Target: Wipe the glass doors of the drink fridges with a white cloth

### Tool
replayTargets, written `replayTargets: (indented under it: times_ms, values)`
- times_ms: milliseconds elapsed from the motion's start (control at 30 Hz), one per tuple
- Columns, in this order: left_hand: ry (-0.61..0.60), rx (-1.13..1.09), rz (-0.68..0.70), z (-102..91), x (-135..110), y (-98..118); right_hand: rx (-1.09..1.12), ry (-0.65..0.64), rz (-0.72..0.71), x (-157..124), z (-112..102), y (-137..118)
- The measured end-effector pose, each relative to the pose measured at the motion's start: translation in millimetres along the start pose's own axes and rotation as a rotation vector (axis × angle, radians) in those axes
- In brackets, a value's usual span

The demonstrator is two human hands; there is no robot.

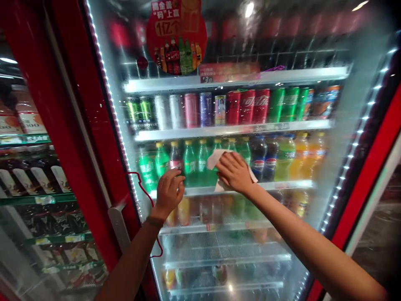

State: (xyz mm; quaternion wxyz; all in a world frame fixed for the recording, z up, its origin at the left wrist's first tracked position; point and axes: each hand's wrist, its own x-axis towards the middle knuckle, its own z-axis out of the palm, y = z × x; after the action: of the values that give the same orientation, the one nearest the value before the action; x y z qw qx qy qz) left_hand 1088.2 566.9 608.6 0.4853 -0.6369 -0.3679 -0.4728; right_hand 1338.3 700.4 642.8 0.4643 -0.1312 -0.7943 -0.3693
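Note:
My right hand (pixel 235 172) presses a white cloth (pixel 215 159) flat against the glass door (pixel 344 167) of a red drinks fridge, fingers stretched over the cloth. My left hand (pixel 169 190) rests with curled fingertips on the same glass, a little left of and below the cloth, holding nothing. Behind the glass stand rows of cans (pixel 219 108) and green, dark and orange bottles (pixel 282 156).
A round red sticker (pixel 176 35) is stuck high on the glass. The fridge's red frame (pixel 81 125) and a grey handle (pixel 119 223) lie to the left. Another cooler with shelves of drinks (pixel 34 175) stands at far left. Lower fridge shelves (pixel 219 251) look misted.

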Motion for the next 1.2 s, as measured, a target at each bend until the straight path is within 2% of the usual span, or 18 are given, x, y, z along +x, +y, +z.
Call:
replayTargets:
  times_ms: [67,133,167,233,300,333,367,433,500,533,667,700,733,867,933,1033,1100,1200]
  values:
    - [0.005,0.092,-0.031,-16.0,-4.2,-19.1,-0.063,0.125,0.253,16.8,3.2,-2.8]
    - [0.014,0.194,-0.094,-30.4,-6.4,-33.9,-0.078,0.194,0.376,36.9,10.4,-18.0]
    - [0.002,0.240,-0.124,-37.0,-7.2,-39.1,-0.059,0.184,0.343,44.9,14.4,-28.3]
    - [-0.055,0.307,-0.163,-49.8,-9.5,-45.8,0.008,0.095,0.140,54.2,21.1,-45.9]
    - [-0.114,0.348,-0.177,-62.8,-13.8,-50.1,0.066,0.009,-0.063,58.8,23.9,-51.1]
    - [-0.139,0.360,-0.177,-69.4,-16.8,-52.2,0.076,-0.003,-0.103,62.1,23.9,-49.0]
    - [-0.163,0.367,-0.174,-75.9,-20.3,-54.5,0.075,0.009,-0.094,67.2,23.3,-45.3]
    - [-0.208,0.385,-0.160,-88.2,-27.9,-60.6,0.053,0.082,0.055,82.5,22.0,-40.5]
    - [-0.243,0.419,-0.138,-98.8,-35.2,-67.9,0.040,0.142,0.211,99.2,23.1,-47.9]
    - [-0.252,0.440,-0.131,-103.4,-38.6,-71.8,0.048,0.138,0.213,105.5,25.2,-56.7]
    - [-0.236,0.463,-0.135,-117.3,-50.8,-85.0,0.147,-0.021,-0.151,115.0,38.2,-95.1]
    - [-0.223,0.442,-0.146,-119.6,-53.6,-86.9,0.161,-0.027,-0.186,117.0,40.5,-99.5]
    - [-0.212,0.416,-0.160,-121.3,-56.2,-88.1,0.165,-0.007,-0.163,120.4,41.9,-101.6]
    - [-0.199,0.338,-0.232,-123.4,-64.3,-87.5,0.163,0.103,0.111,142.6,44.2,-108.8]
    - [-0.204,0.336,-0.262,-122.8,-67.2,-86.4,0.204,0.054,0.001,150.5,48.1,-121.1]
    - [-0.175,0.345,-0.252,-121.7,-71.9,-86.7,0.261,-0.025,-0.305,156.9,56.6,-137.8]
    - [-0.133,0.336,-0.220,-121.4,-75.3,-88.0,0.261,0.030,-0.292,163.0,61.0,-141.1]
    - [-0.075,0.282,-0.247,-121.5,-81.0,-90.0,0.230,0.151,-0.101,174.1,65.2,-143.5]
